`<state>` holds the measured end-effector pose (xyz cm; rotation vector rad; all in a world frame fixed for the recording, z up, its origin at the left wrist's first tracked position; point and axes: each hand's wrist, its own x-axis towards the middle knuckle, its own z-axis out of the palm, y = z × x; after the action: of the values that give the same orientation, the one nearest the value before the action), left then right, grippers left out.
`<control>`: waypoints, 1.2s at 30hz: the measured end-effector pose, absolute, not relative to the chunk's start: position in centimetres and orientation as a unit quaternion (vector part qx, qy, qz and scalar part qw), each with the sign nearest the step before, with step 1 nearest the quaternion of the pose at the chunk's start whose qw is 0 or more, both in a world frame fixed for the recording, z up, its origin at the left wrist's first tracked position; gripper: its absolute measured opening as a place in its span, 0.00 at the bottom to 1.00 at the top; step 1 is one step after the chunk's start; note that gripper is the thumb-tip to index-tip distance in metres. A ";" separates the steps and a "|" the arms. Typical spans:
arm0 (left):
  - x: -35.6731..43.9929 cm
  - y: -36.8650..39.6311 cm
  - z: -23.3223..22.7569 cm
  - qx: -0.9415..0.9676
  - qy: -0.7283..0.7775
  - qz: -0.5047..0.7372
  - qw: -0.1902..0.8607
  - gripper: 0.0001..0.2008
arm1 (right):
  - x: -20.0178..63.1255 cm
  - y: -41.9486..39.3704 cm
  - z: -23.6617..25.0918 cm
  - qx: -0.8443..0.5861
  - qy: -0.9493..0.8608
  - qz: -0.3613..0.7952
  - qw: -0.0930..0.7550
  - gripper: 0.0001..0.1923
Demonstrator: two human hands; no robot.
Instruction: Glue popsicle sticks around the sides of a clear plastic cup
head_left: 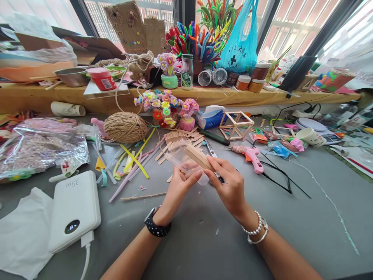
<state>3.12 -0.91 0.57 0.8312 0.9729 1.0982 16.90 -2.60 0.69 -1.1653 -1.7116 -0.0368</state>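
Observation:
My left hand [183, 186] is closed on a clear plastic bag [176, 153], its thumb pressed near the bag's lower end. In my right hand [229, 186] a small stack of craft sticks [198, 156] is pinched between thumb and fingers, tilted up to the left. The stack overlaps the bag; whether part of it lies inside, I cannot tell. Behind them, a loose pile of craft sticks [177, 137] is spread on the table. A pair of scissors [210, 148] lies partly hidden behind my right hand.
A pink glue gun [251, 156] with a black cord lies to the right, near a wooden stick frame [236, 125]. A ball of twine [126, 127] sits behind yellow and pink strips. At left a white power bank [76, 208] rests on the grey table [198, 249].

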 end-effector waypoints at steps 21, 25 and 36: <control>2.3 -0.8 1.6 0.555 0.353 0.396 0.640 0.25 | 17.2 -2.4 1.6 -0.498 -0.611 0.332 0.519 0.23; 2.3 -0.9 1.3 0.587 0.369 0.376 0.615 0.21 | 17.3 -2.2 1.4 -0.469 -0.580 0.408 0.526 0.29; 2.2 -0.6 1.3 0.586 0.365 0.400 0.603 0.20 | 17.1 -2.1 1.4 -0.472 -0.525 0.459 0.539 0.27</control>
<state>2.20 -0.62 1.30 1.3573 0.8450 0.9264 17.10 -2.15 1.40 -1.1214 -1.2483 1.0922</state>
